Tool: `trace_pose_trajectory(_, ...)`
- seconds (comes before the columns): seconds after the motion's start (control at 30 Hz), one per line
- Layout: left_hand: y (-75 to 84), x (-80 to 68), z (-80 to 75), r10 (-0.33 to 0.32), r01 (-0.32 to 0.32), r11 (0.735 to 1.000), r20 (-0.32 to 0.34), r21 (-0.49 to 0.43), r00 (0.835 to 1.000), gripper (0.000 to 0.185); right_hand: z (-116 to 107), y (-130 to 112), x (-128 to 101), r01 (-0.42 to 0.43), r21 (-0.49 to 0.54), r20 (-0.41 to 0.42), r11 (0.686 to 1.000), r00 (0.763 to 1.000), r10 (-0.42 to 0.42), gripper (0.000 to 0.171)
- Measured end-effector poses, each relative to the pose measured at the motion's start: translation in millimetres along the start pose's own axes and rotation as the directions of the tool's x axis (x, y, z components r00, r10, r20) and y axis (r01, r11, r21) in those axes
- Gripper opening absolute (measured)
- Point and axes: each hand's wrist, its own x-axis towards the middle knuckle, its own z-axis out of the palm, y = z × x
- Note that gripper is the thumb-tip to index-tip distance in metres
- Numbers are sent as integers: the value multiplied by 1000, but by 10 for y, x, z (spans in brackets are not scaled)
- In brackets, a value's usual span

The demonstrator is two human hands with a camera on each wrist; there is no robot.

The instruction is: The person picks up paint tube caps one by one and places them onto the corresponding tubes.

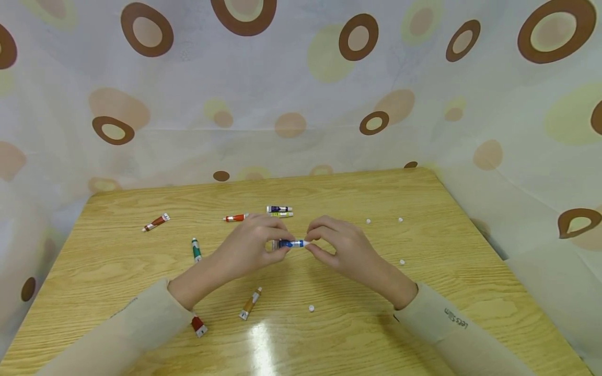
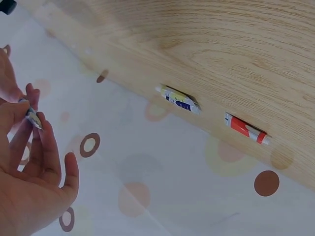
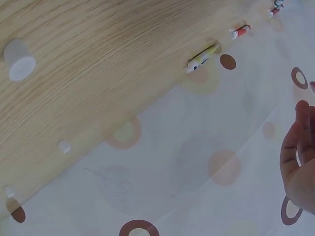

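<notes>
Over the middle of the table, my left hand [image 1: 249, 243] pinches the body of a small blue paint tube [image 1: 295, 244] between thumb and fingers. The tube lies level, its white tip [image 1: 306, 243] pointing right. At that tip my right hand [image 1: 350, 248] pinches with thumb and forefinger. In the left wrist view the tube [image 2: 34, 118] shows between the fingers of both hands. The right wrist view catches only part of the right hand [image 3: 300, 157], and its fingertips are mostly cut off there.
Beyond the hands lie a dark blue tube [image 1: 279, 209], a yellow tube [image 1: 282, 214] and an orange-red tube [image 1: 234, 218]. Leftward are brown-red [image 1: 155, 223], green [image 1: 195, 249], ochre [image 1: 251, 304] and dark red [image 1: 199, 326] tubes. Several white caps [image 1: 402, 262] are scattered rightward; one cap [image 1: 311, 308] lies nearer the front.
</notes>
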Motion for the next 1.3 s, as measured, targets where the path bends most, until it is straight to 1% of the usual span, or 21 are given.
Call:
trace_pose_trajectory(0.1,9,5,10,27,-26,999,-23,39,999,14,3,6,-4,1,-13,5,1000,1000,-1,14)
trace_pose_trajectory(0.2,9,9,33,70,-65,993,-57,94,996,15,1,3,-8,-11,-23,16,1000,1000,11,14)
trace_pose_trajectory(0.27,7,13,47,108,-96,986,-82,135,991,16,-1,-4,-8,-37,-18,30,999,999,37,13)
trace_pose_trajectory(0.33,0,19,60,141,-122,977,-104,172,984,16,-1,-13,-7,-80,-1,49,997,996,80,11)
trace_pose_trajectory(0.4,-4,27,64,161,-136,971,-120,195,980,16,2,-16,-9,-121,24,60,992,991,119,9)
trace_pose_trajectory(0.5,-15,32,70,152,-127,972,-122,195,981,15,9,-9,-17,-142,69,51,987,989,138,10)
trace_pose_trajectory(0.6,-22,30,71,124,-104,980,-109,171,986,14,21,9,-17,-99,72,19,993,995,98,14)
trace_pose_trajectory(0.7,-26,26,73,107,-92,985,-101,148,989,14,29,24,-8,-45,39,-9,998,999,45,18)
trace_pose_trajectory(0.8,-26,28,77,113,-97,984,-105,146,988,14,30,31,1,-12,1,-30,1000,999,12,18)
trace_pose_trajectory(0.9,-29,30,85,141,-119,977,-120,175,983,16,22,30,10,-2,-19,-40,1000,999,1,16)
trace_pose_trajectory(1.0,-33,35,94,189,-154,962,-145,224,971,17,12,25,21,-14,-12,-39,1000,999,14,13)
trace_pose_trajectory(1.13,-37,43,104,241,-186,940,-173,285,955,17,6,24,24,-60,10,-25,998,998,61,12)
trace_pose_trajectory(1.2,-42,48,110,249,-189,937,-180,295,952,16,13,33,19,-82,25,-26,996,996,82,12)
trace_pose_trajectory(1.3,-59,56,120,233,-176,944,-184,280,955,15,30,55,5,-105,46,-35,993,994,106,12)
